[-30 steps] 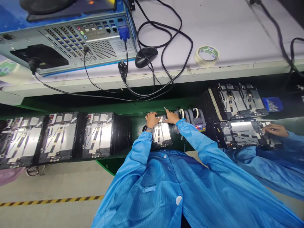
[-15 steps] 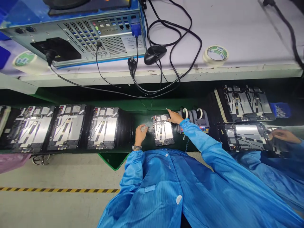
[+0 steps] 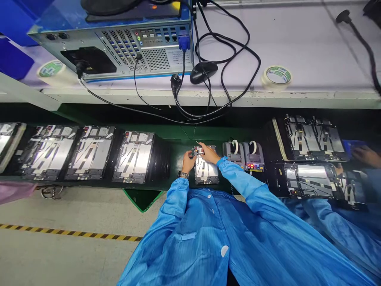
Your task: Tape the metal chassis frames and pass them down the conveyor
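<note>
Green bench top (image 3: 176,159) bears one open device (image 3: 206,172), lying flat: fingers of the left hand (image 3: 189,162) curl at its upper left corner, those of the right hand (image 3: 210,154) bend over its upper part; whether either set is clamped cannot be told. Right of the device stand two tape dispensers (image 3: 254,157); left of it, similar units (image 3: 135,157). Beyond it, a white shelf (image 3: 306,51) carries a computer case (image 3: 125,55); below-left, striped tape (image 3: 71,233) crosses the floor (image 3: 89,262).
</note>
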The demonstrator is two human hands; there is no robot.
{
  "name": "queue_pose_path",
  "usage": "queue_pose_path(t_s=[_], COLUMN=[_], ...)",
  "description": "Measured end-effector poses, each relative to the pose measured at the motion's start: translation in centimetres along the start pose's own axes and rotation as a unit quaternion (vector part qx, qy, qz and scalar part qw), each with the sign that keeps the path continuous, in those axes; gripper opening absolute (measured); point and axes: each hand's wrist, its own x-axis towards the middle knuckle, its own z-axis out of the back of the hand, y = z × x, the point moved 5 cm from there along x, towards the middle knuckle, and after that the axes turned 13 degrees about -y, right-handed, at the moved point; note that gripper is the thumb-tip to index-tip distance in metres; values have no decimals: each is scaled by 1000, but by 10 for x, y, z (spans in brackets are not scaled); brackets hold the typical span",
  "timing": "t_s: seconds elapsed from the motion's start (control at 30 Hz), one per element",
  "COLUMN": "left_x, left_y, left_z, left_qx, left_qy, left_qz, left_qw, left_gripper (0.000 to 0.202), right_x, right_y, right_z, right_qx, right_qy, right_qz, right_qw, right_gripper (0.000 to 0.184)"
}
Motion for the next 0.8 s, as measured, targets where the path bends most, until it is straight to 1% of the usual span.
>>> queue_pose_path(t_s=[0.07,0.17,0.27,0.43,0.57,0.7,0.8], left_x=[1,1,2,4,6,7,7], left_y=[7,15,17,20,23,22,19], left_z=[-4,-5,-7,-11,-13,-15,-17], left_qx=[-19,-47,-64,-85,-104,-106,-106], left_qy=[5,10,12,19,27,13,-5], left_qz=[25,52,64,86,95,92,92], left_qw=[999,997,996,992,990,990,990], left_gripper=[44,43,43,38,33,29,28], right_x=[1,5,12,24,29,29,28], right_y=[-1,-5,-4,6,8,6,6], right_z=[-12,-20,-22,-22,-24,-26,-26], right_qx=[19,31,36,17,1,13,36], right_qy=[-11,-13,-12,-19,-8,-6,-20], right_qz=[-9,-17,-3,42,46,44,60], right_qw=[1000,999,999,999,999,999,997], right_gripper=[75,75,77,76,76,75,75])
